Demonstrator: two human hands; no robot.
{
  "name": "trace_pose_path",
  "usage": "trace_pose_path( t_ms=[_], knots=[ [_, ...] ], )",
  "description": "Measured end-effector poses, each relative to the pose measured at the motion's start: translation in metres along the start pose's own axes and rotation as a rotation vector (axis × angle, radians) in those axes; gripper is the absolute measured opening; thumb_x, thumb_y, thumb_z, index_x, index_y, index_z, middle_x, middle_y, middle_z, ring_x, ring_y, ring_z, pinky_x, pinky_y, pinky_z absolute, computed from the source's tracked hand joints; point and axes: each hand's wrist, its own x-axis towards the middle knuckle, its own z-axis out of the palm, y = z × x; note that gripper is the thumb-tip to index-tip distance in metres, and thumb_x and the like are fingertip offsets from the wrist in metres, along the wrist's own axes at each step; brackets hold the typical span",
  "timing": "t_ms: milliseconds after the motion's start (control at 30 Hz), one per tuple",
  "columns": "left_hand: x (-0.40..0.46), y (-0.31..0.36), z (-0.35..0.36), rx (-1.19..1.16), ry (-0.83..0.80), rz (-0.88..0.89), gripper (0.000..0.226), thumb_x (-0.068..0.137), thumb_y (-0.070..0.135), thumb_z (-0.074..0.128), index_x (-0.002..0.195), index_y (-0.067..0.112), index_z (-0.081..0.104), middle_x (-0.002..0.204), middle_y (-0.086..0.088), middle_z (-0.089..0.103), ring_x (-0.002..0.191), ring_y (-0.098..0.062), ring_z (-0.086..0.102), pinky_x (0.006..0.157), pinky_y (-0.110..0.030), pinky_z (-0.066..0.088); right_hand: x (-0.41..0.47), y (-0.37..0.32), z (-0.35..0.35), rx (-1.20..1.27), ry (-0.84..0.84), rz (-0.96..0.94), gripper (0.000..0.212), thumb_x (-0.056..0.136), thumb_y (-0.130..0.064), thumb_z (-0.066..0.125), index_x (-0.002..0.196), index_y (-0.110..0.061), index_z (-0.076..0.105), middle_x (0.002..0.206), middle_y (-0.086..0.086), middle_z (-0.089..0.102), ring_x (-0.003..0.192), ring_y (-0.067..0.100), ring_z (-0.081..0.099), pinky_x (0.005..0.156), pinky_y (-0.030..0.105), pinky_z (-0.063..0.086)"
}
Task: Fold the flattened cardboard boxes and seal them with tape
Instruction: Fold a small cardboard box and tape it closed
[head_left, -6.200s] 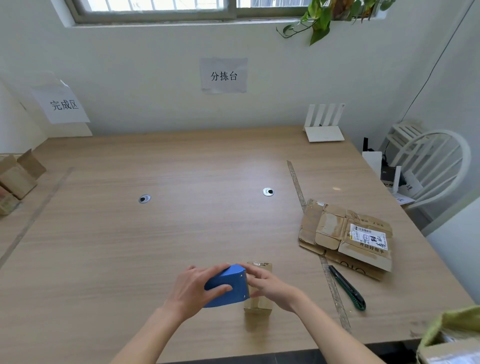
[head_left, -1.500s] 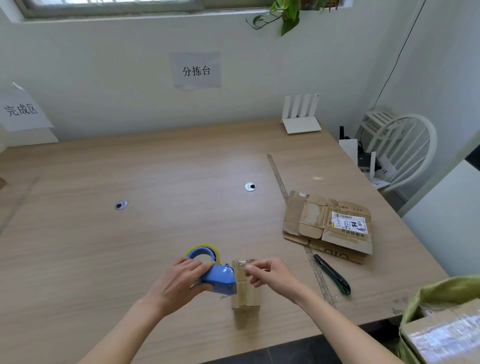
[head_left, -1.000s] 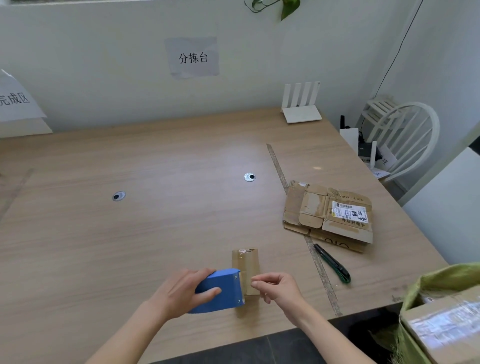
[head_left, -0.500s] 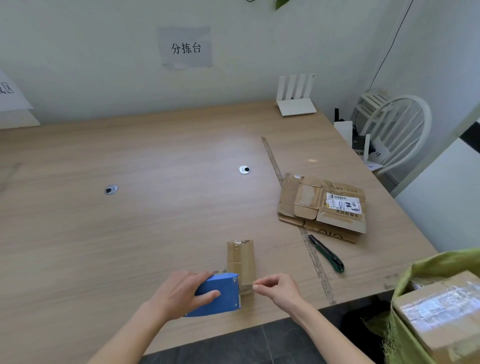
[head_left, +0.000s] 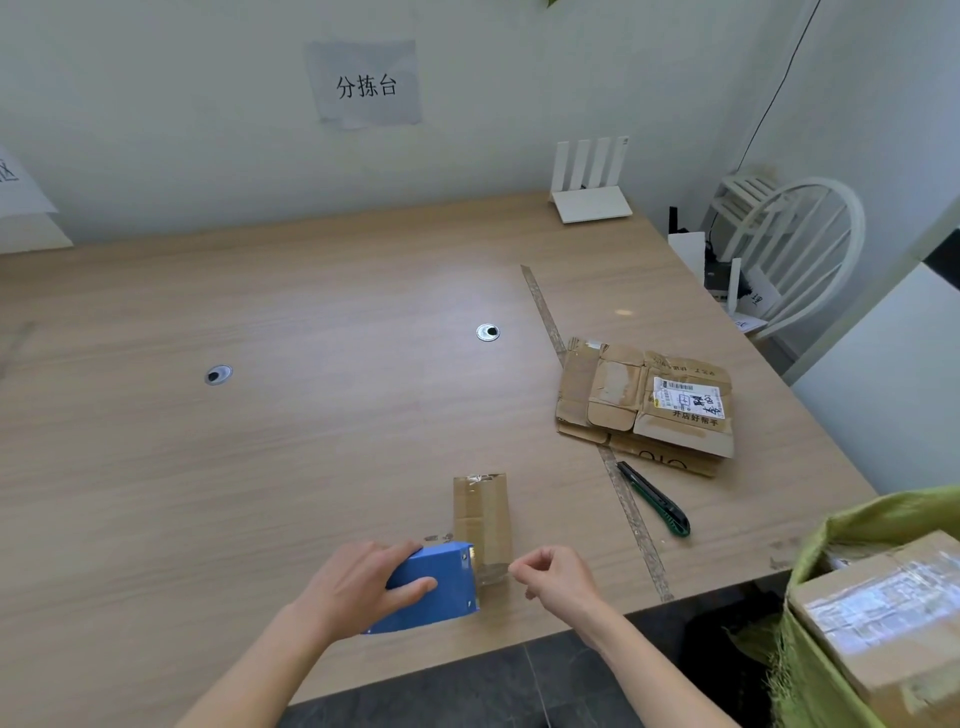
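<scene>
A small folded cardboard box (head_left: 480, 512) lies on the wooden table (head_left: 260, 441) near its front edge, with clear tape running along its top. My left hand (head_left: 353, 587) grips a blue tape dispenser (head_left: 436, 590) whose front end sits against the box's near end. My right hand (head_left: 558, 577) is just right of that end, thumb and forefinger pinched together on what looks like the clear tape. A stack of flattened cardboard boxes (head_left: 644, 405) lies to the right, apart from both hands.
A green-handled utility knife (head_left: 657, 501) lies right of the small box, beside a tape strip (head_left: 631, 519) stuck along the table. A green bag (head_left: 831, 649) holding taped boxes stands at the lower right. A white router (head_left: 592, 202) and a white chair (head_left: 795, 244) are at the back right.
My left hand has drawn the dispenser along the box top from its far end to its near end. My right hand moved from the far end to the near end, pinching.
</scene>
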Motion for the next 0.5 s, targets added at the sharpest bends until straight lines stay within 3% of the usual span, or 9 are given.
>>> trace_pose_path(
  t_ms=[133,500],
  knots=[
    [-0.009,-0.020,-0.002,0.011,0.031,-0.039,0.066,0.084,0.077,0.024,0.125,0.036,0.056,0.091,0.010,0.068,0.075,-0.010,0.059,0.066,-0.025,0.044,0.004,0.009,-0.022,-0.002,-0.047,-0.033,0.010,0.087,-0.026,0.078,0.091,-0.018,0.076,0.085,-0.002,0.076,0.074,0.007,0.065,0.066,0.020,0.052],
    [-0.001,-0.026,-0.001,0.028,0.049,-0.038,0.065,0.082,0.078,0.022,0.114,0.035,0.060,0.085,0.013,0.066,0.070,-0.008,0.058,0.060,-0.022,0.042,0.015,0.010,-0.010,0.021,-0.022,0.006,0.005,0.088,-0.021,0.077,0.091,-0.018,0.076,0.088,-0.001,0.077,0.071,0.008,0.063,0.064,0.020,0.052]
  ],
)
